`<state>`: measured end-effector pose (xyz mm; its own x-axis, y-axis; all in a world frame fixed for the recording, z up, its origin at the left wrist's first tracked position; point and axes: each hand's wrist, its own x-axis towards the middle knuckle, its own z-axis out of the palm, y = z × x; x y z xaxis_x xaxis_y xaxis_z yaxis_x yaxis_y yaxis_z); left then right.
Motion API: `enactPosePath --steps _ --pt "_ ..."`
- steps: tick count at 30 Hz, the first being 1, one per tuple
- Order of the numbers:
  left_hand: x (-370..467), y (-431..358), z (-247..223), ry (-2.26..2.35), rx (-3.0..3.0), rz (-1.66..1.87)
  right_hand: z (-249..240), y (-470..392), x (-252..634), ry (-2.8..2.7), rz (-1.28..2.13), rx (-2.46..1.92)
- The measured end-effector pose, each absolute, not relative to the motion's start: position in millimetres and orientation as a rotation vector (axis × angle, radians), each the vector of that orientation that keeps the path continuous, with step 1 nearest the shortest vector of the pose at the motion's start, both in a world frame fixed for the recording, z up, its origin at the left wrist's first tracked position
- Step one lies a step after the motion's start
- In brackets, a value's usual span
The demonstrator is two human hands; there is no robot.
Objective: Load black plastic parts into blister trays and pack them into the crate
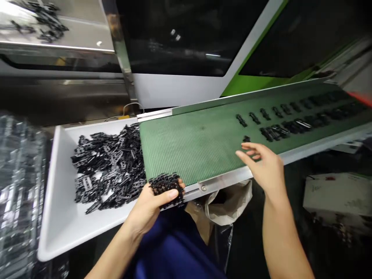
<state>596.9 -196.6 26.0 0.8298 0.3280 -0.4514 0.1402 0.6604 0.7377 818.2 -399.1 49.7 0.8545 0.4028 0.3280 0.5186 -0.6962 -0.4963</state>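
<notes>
My left hand (158, 201) is closed around a stacked bundle of small black plastic parts (165, 184), with the thumb pressed across its front. It is over the near corner of a green conveyor belt (186, 143). Above the belt is my right hand (261, 162), thumb and fingers apart, with nothing seen between them. Just beyond its fingertips lies a single black plastic part (246, 138); whether they touch it I cannot tell. More black parts (274, 133) lie in two rows along the belt to the right, blurred toward the far end.
A white bin (48, 201) at the belt's left end holds a heap of black parts (113, 162). Metal rails (223, 181) edge the belt. Below hangs an open sack (229, 209). A machine with dark windows (180, 89) stands behind, and clear plastic trays (17, 186) are stacked at left.
</notes>
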Motion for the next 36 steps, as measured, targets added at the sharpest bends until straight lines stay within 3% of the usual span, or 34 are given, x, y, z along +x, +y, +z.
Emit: enactPosePath --steps 4,6,11,20,25,36 --pt "601.2 -203.6 30.0 0.541 0.820 0.089 56.8 -373.8 745.4 -1.144 0.352 -1.957" --pt "597.6 -204.4 28.9 0.501 0.849 0.122 54.2 -357.1 719.7 -1.088 0.590 -1.751" --pt "570.3 -201.7 29.2 0.476 0.976 0.310 31.3 -319.0 702.9 -0.610 0.974 -1.359" --pt "468.8 -191.3 40.9 0.527 1.607 0.603 25.3 -252.8 646.7 -0.997 1.644 -1.044" --pt "378.8 -171.1 38.2 0.769 1.822 0.553 19.2 -209.0 572.3 -1.362 1.728 -0.929" --pt "188.3 -59.7 44.8 0.921 1.695 0.658 18.5 -90.7 360.3 -1.132 1.676 -0.936"
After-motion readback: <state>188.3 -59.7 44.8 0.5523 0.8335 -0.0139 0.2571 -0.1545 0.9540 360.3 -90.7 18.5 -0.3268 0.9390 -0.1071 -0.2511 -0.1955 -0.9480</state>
